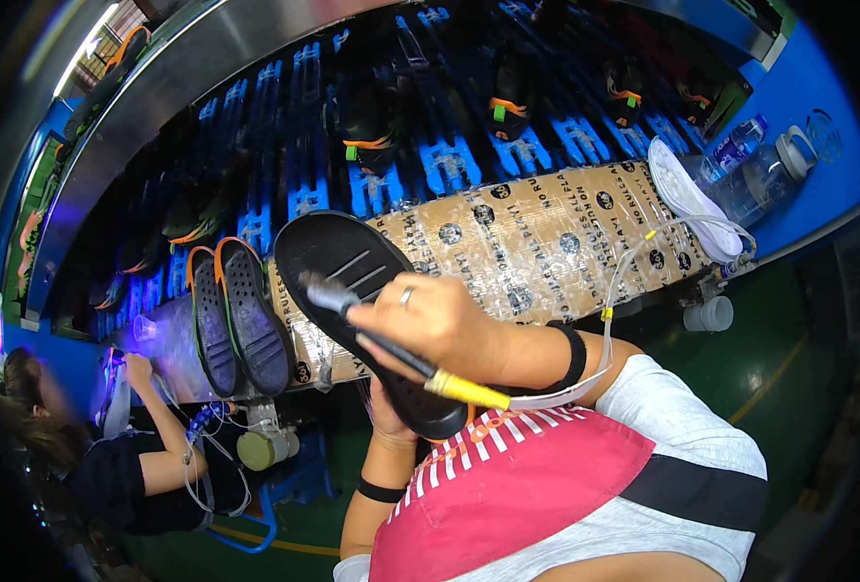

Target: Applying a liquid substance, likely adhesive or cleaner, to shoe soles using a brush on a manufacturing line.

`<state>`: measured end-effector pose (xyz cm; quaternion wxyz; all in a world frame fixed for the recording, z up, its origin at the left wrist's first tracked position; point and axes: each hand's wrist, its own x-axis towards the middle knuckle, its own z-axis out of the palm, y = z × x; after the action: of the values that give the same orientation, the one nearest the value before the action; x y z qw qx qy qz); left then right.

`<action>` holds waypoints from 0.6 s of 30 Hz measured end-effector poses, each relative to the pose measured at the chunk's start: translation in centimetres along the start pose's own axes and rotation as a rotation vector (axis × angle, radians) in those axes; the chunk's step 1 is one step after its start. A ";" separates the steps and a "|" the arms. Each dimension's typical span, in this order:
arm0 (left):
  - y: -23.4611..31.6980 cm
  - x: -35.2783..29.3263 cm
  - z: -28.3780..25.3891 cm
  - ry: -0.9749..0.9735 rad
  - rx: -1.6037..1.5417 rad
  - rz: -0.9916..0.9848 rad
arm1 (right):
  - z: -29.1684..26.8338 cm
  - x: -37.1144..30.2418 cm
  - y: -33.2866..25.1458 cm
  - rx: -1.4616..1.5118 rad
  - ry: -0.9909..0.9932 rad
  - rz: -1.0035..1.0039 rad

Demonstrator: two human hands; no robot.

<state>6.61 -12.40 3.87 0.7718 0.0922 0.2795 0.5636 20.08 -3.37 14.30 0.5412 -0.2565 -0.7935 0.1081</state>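
My right hand (432,325) is closed round a brush (399,355) with a dark handle, a yellow rear end and a pale tube running from it. Its bristles, smeared by motion, are over the inner face of a black shoe sole (338,247) near the edge of the wide end. From below, my left hand (391,419) grips that sole near its narrow end; most of its fingers are hidden behind it. The sole is tilted, with ridges across its wide part. Left of it lie two dark perforated shoes (255,320) with orange straps, side by side.
A cardboard-covered ledge (508,238) runs beside a conveyor with blue racks (449,163) carrying several black shoes. To the right are a white tray (682,194), a clear jug (762,184) and a bottle (731,150). A co-worker (120,466) sits at the left.
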 end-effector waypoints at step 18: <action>1.5 -0.7 -0.2 -0.122 0.090 0.100 | 0.6 -2.0 -1.6 0.260 -0.147 -0.098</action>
<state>5.20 -12.53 4.62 0.7535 0.1745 0.2522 0.5816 19.63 -5.70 13.11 0.5148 -0.1366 -0.8219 0.2019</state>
